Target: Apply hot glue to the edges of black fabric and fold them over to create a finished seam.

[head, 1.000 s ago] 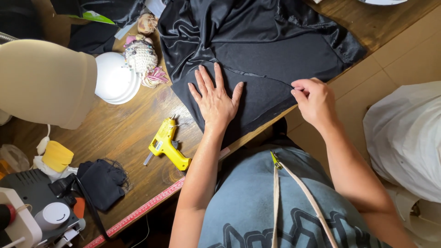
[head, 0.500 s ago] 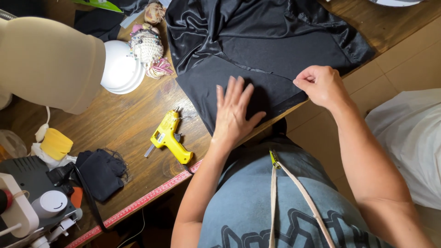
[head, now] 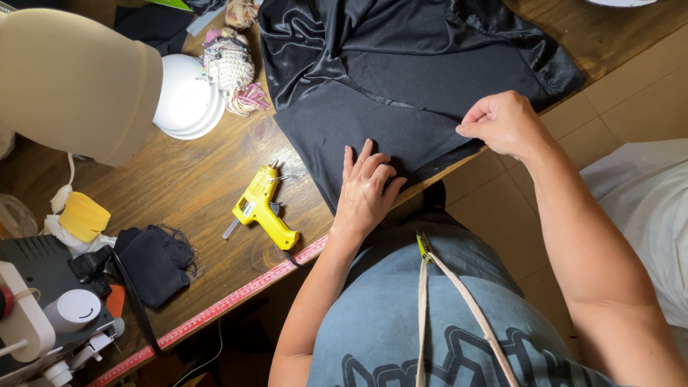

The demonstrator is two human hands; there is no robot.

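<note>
Presently listed, by count: one piece of black fabric (head: pixel 401 86); one yellow glue gun (head: pixel 261 208); one red measuring tape (head: pixel 215 312) running along the table's near edge; one white bowl-shaped object (head: pixel 188 97); one crocheted doll (head: pixel 229 68); one large beige rounded form (head: pixel 72 82) at upper left; one roll of yellow tape (head: pixel 82 215); one small black cloth item (head: pixel 154 261); one dark machine with a white spool (head: pixel 43 315) at lower left; two hands. Surface: a brown wooden table (head: pixel 179 179), grain visible, worn, with a tiled floor (head: pixel 645 93) beyond its right edge and a white bag (head: pixel 645 208) standing on that floor. Fabric: black, with a sheen in its upper folds and a duller flat panel nearer the person; it lies on the table's right part, its lower corner reaching the near edge, creased and overlapped along a diagonal seam. Left hand (head: pixel 365 190): open, fingers spread, palm pressed flat on the fabric's lower corner, clamping nothing. Right hand (head: pixel 502 122): fingers curled together, pinching the fabric's edge where it meets the table's rim. Glue gun lies just left of the left hand, apart from the fabric. A beige strap (head: pixel 430 301) hangs over the person's grey-blue shirt.
</note>
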